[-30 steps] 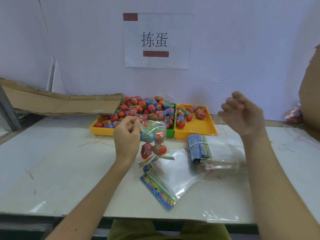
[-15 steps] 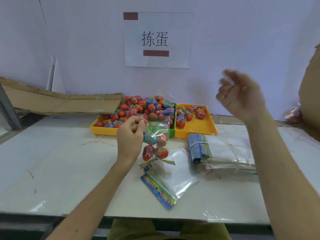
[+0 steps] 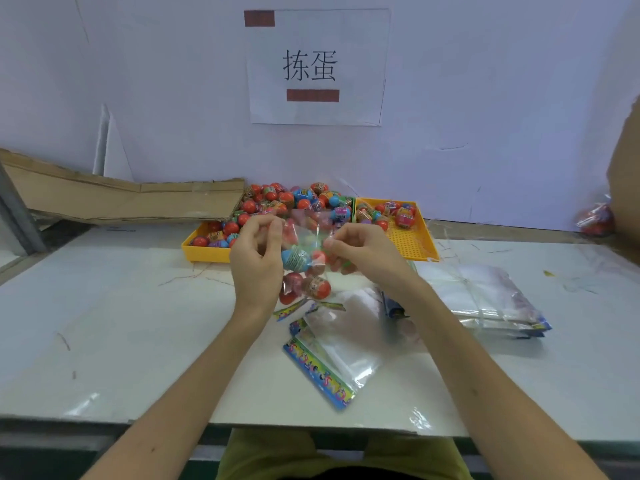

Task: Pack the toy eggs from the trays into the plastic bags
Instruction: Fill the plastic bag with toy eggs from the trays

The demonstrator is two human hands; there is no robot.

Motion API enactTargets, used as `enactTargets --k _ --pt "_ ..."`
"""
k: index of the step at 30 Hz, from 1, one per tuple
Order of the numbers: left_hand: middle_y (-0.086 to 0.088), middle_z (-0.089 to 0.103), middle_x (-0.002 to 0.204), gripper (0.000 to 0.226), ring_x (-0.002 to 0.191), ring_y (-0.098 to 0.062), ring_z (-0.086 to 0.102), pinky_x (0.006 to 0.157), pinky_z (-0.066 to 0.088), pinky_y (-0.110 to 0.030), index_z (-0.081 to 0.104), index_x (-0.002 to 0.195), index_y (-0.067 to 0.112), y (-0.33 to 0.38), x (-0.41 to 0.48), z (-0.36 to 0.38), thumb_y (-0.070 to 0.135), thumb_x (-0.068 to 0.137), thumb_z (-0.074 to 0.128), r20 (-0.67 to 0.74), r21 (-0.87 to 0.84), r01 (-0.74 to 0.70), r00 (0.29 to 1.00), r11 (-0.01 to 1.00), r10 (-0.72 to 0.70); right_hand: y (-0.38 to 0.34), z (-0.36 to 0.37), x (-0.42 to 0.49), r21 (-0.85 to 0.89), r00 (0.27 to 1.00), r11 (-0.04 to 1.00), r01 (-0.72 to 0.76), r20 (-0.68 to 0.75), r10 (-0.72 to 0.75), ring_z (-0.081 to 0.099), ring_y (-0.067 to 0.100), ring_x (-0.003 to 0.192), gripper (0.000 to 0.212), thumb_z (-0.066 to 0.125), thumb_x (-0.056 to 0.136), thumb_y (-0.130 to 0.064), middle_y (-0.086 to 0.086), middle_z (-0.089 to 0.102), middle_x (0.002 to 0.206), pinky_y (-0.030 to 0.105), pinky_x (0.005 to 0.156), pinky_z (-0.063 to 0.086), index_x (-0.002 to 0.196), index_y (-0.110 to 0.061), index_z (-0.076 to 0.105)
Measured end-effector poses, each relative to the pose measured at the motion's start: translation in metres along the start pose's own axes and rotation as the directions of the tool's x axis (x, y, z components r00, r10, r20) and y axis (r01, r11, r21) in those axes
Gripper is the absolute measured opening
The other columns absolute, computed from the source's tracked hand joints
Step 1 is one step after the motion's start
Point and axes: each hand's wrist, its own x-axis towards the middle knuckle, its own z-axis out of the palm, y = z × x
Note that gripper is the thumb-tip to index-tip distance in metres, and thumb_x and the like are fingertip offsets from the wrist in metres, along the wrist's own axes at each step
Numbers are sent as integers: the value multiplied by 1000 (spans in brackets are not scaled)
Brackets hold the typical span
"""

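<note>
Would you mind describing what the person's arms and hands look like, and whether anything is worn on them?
Both forearms are bare right down to the frame's lower edge: no sleeves, gloves, watch, rings or bracelets show. The left hand and right hand are uncovered, with short, plain nails. The only clothing in view is olive-green fabric below the table's near edge.

A paper sign [image 3: 317, 65] hangs above flattened cardboard [image 3: 131, 202] by the wall.

white paper sign [image 3: 317, 65] on the wall, black characters 拣蛋 (egg labels too small to read)
</note>
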Motion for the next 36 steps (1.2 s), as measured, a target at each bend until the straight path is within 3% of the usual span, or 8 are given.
enactTargets --k 4,10,12,15,21,26,32,36 --pt "10 65 67 16 59 -5 59 49 50 -23 64 95 26 0 2 1 32 105 53 65 -89 107 993 990 -101 4 0 -3 130 998 991 -23 -51 30 70 7 69 14 63 100 -19 -9 72 71 23 64 57 87 -15 67" --pt "9 72 78 16 72 -11 70 60 55 -21 69 96 14 7 3 1 28 99 61 341 -291 439 878 850 -336 1 2 -6 202 977 979 1 -210 43 67 16 72 15 62 100 -18 0 70 77 33 68 58 87 -15 67" --pt "4 72 77 9 72 -11 70 59 56 -22 68 90 14 7 2 1 19 97 65 357 -274 441 872 855 -336 1 2 -6 216 969 976 18 -246 36 66 19 73 15 63 99 -18 4 69 78 35 68 56 85 -17 67" --pt "4 71 75 9 70 -11 70 58 56 -23 66 86 15 6 3 1 14 95 68 313 -260 413 891 873 -329 2 1 -8 242 977 970 31 -210 22 65 10 66 8 67 97 -18 -4 70 73 25 63 55 89 -17 69" --pt "1 68 78 12 70 -11 66 59 53 -22 65 84 16 6 4 0 22 92 72 264 -288 429 895 856 -360 1 2 -10 312 984 950 3 -171 53 65 14 74 12 72 92 -9 0 71 77 33 71 58 81 -15 72" --pt "8 66 72 15 64 -6 63 60 51 -22 64 79 21 8 4 3 25 90 72 289 -330 510 856 795 -429 -1 2 -8 368 976 930 -20 -196 99 64 13 76 11 71 93 -11 -2 70 79 24 62 52 83 -15 70" --pt "3 69 87 13 77 -9 64 70 53 -25 70 95 18 6 5 -2 25 84 72 501 -383 609 769 694 -398 0 -2 -10 437 973 900 4 -210 98 67 13 77 9 70 93 -9 4 72 83 30 71 55 86 -14 71" --pt "3 69 87 4 76 -9 65 66 55 -23 73 88 20 6 4 -1 17 87 69 560 -390 617 748 683 -357 1 -4 -9 507 977 862 4 -185 104 67 11 75 7 70 93 -10 2 71 82 29 70 55 88 -15 72"
